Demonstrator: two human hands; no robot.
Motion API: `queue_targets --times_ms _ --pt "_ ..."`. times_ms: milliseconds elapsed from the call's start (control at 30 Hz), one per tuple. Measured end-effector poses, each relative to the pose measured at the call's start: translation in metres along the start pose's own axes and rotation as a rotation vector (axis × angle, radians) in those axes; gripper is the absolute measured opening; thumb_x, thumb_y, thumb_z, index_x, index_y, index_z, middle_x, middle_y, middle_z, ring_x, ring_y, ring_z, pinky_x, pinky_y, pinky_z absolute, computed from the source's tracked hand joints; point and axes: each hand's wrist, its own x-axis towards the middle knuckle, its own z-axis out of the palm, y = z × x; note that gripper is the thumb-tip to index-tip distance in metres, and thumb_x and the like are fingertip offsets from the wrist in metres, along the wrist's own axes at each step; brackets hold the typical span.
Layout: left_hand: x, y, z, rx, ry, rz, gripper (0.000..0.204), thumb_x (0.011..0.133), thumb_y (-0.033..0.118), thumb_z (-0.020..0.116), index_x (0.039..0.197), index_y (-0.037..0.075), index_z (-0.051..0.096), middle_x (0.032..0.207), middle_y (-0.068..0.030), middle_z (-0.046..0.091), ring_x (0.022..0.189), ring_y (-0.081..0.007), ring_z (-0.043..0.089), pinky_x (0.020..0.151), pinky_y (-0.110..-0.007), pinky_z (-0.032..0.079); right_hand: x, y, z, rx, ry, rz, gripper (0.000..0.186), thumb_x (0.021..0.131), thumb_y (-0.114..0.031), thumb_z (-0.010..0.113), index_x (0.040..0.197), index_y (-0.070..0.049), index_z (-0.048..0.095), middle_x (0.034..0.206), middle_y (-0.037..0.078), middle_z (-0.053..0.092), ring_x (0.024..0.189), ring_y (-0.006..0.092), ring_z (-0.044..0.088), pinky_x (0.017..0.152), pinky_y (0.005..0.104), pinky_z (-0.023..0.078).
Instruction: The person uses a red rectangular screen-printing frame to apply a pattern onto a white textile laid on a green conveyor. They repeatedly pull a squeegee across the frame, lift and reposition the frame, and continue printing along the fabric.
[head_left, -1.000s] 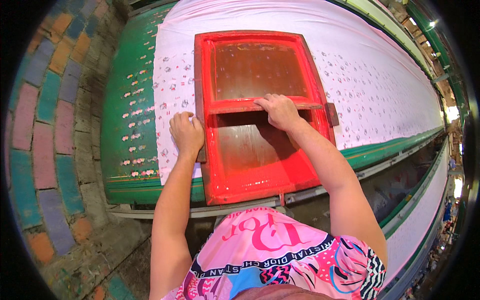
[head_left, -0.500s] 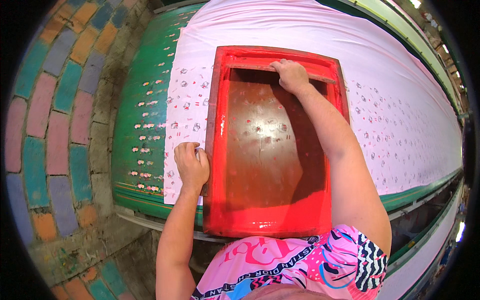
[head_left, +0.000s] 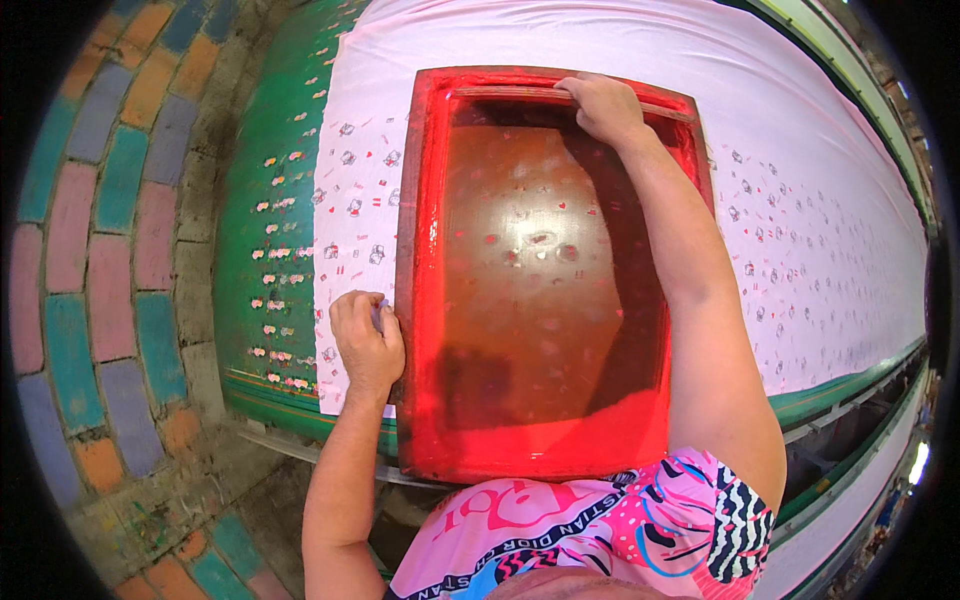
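A red-coated printing screen frame (head_left: 425,260) rests on white fabric (head_left: 800,150) printed with small red and grey motifs. Inside it is a glossy brown mesh (head_left: 500,320), with red ink pooled along the near end. My right hand (head_left: 607,110) grips a long squeegee (head_left: 665,108) lying across the far end of the frame, my forearm over the screen's right part. My left hand (head_left: 366,340) is curled against the frame's left outer edge; what its fingers grip is hidden.
The long green printing table (head_left: 265,240), bearing printed marks, runs under the fabric. Painted bricks (head_left: 110,270) in several colours and bare concrete (head_left: 190,470) lie to the left. Another long white-topped table (head_left: 830,540) runs along the lower right.
My right hand has pushed the squeegee from the screen's middle to its far end, uncovering the mesh behind it. My left hand stays at the frame's left side, appearing lower in view.
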Motion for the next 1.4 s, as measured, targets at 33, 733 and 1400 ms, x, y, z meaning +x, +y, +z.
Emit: queue_targets --times_ms 33,733,1400 --pt "0.000 -0.001 -0.001 0.000 0.005 0.005 0.016 0.091 0.006 0.069 0.106 0.001 0.066 0.109 -0.0193 0.063 0.111 -0.0422 0.058 0.100 -0.055 0.046 0.010 -0.003 -0.013 -0.030 -0.109 0.030 0.048 0.089 -0.002 0.060 0.131 -0.020 0.077 0.121 0.015 0.079 0.114 0.0380 0.074 0.098 0.0530 0.059" --pt "0.001 -0.024 0.020 -0.008 0.121 0.077 0.019 0.093 0.017 0.071 0.105 0.003 0.075 0.110 -0.0206 0.069 0.111 -0.0421 0.062 0.099 -0.056 0.049 -0.278 -0.193 -0.111 0.077 -0.333 0.048 0.034 0.088 -0.013 0.069 0.119 -0.019 0.080 0.109 0.012 0.077 0.105 0.0365 0.076 0.089 0.0515 0.062" --pt "-0.009 -0.008 0.010 0.177 -0.036 -0.035 0.034 0.105 0.025 0.057 0.108 -0.002 0.078 0.115 -0.0244 0.076 0.111 -0.0454 0.072 0.096 -0.058 0.059 -0.472 -0.309 -0.137 0.082 -0.058 -0.080 0.033 0.090 -0.023 0.074 0.123 -0.019 0.079 0.107 0.009 0.074 0.107 0.0318 0.072 0.090 0.0469 0.059"
